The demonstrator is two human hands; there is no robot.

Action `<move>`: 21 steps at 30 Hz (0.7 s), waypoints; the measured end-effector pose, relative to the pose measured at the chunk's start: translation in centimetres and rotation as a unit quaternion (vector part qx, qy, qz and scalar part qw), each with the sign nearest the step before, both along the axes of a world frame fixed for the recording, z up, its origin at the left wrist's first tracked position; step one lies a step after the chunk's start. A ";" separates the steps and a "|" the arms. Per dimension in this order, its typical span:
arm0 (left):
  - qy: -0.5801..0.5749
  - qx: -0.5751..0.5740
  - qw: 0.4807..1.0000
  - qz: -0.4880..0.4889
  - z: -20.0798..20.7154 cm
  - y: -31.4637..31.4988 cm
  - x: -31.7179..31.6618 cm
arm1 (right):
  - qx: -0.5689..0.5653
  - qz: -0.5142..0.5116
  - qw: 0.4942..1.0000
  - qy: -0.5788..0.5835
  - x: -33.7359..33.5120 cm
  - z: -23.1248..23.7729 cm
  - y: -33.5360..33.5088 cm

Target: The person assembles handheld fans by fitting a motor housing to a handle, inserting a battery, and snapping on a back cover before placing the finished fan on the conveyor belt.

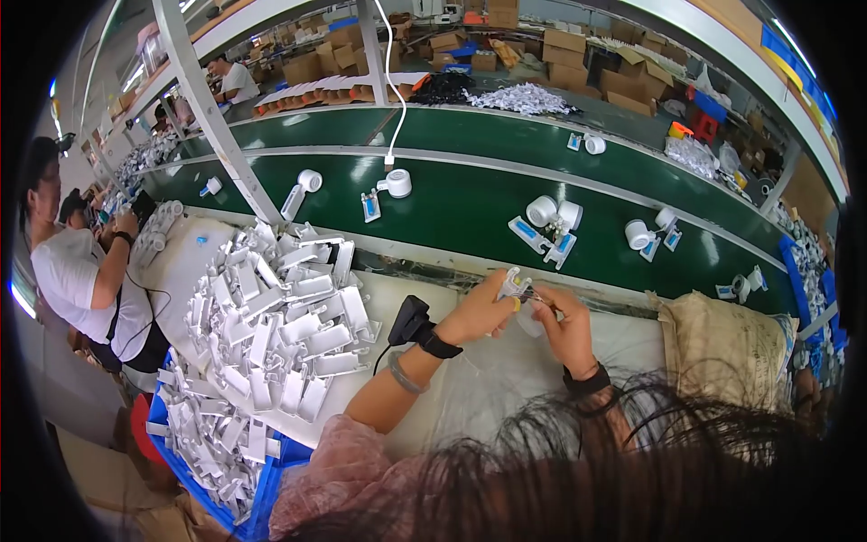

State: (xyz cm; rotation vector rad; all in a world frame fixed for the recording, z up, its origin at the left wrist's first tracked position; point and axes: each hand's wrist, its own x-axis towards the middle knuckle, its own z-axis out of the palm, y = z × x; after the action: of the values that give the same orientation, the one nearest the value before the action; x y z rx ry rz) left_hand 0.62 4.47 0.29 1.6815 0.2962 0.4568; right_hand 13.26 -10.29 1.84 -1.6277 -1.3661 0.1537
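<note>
Dark hair [578,470] fills the lower frame. Above it, at centre, both hands' fingers pinch one small white part [517,287]: left hand [479,312], right hand [564,330]. Many brackets [271,334] left of them look unprocessed; finished units [553,217] ride the belt [452,208].

Between your hands you see a small white plastic part [515,287] with some yellow on it. The heap of plastic pieces [271,325] is white, and the bin [271,492] under it is blue. The conveyor belt [452,208] is dark green. Your wrist bands [440,345] are black, your sleeve [325,461] is pink.
</note>
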 end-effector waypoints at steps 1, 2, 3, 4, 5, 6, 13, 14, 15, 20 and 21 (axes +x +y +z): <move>0.001 -0.003 1.000 0.002 -0.2 0.2 0.1 | 0.036 -0.017 0.997 0.065 -0.2 -0.9 0.3; 0.003 -0.113 0.993 -0.027 -0.3 0.4 0.2 | 0.071 -0.034 0.988 0.129 -0.2 -1.5 0.5; 0.004 -0.221 0.974 -0.056 -0.5 0.6 0.3 | 0.068 -0.033 0.989 0.130 -0.1 -1.7 0.6; 0.005 -0.224 0.973 -0.055 -0.4 0.3 0.3 | 0.067 -0.027 0.989 0.129 -0.2 -1.5 0.5; -0.003 -0.200 0.979 -0.031 -0.2 0.0 0.3 | 0.067 -0.021 0.989 0.129 -0.2 -1.4 0.4; -0.010 -0.175 0.984 -0.008 -0.1 -0.3 0.4 | 0.064 -0.021 0.989 0.130 0.0 -1.6 0.2; -0.063 -0.141 0.988 0.017 -1.3 -1.1 0.8 | 0.137 -0.049 0.989 -0.038 -0.5 -0.8 0.3; -0.068 -0.132 0.989 -0.007 -1.2 -1.2 0.7 | 0.152 -0.058 0.986 -0.043 -0.6 -0.7 0.3; -0.072 -0.123 0.989 -0.030 -1.0 -1.3 0.7 | 0.151 -0.059 0.986 -0.043 -0.6 -0.7 0.3; -0.064 -0.056 0.996 -0.030 -0.6 -1.9 0.4 | 0.157 -0.040 0.981 -0.106 -0.4 -0.3 0.1; -0.070 -0.037 0.997 -0.023 -0.6 -2.0 0.3 | 0.157 -0.039 0.981 -0.106 -0.4 -0.3 0.1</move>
State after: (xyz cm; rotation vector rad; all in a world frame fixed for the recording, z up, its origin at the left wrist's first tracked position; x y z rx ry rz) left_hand 0.93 2.49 -0.32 1.5737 0.1694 0.5199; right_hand 12.88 -10.21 1.49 -1.4571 -1.4013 -0.2777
